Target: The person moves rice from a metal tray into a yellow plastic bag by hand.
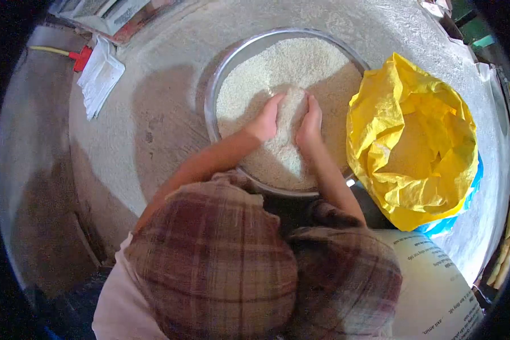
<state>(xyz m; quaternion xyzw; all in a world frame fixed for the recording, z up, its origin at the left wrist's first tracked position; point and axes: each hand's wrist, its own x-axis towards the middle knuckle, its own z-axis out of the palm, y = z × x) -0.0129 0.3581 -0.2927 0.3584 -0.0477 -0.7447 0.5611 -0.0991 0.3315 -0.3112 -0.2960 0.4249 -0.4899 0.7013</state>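
Note:
A wide round metal basin [211, 107] on the floor holds pale grain [246, 71] that looks like rice. Both hands are in the grain near the basin's middle, facing each other with a mound of grain between them. My left hand [268, 120] is on the left side of the mound, its fingers curved round the grain. On the right side my right hand [310, 122] cups the same mound, fingertips pointing away from me. Some fingers are partly hidden in the grain. Right of the basin stands an open yellow sack [379, 136] with grain-coloured contents inside.
A printed white sack [430, 272] lies at the lower right, beside my knee. At the upper left are a white folded sheet [101, 76] and a red object [81, 58] with a yellow cord. Blue material [445, 226] shows under the yellow sack.

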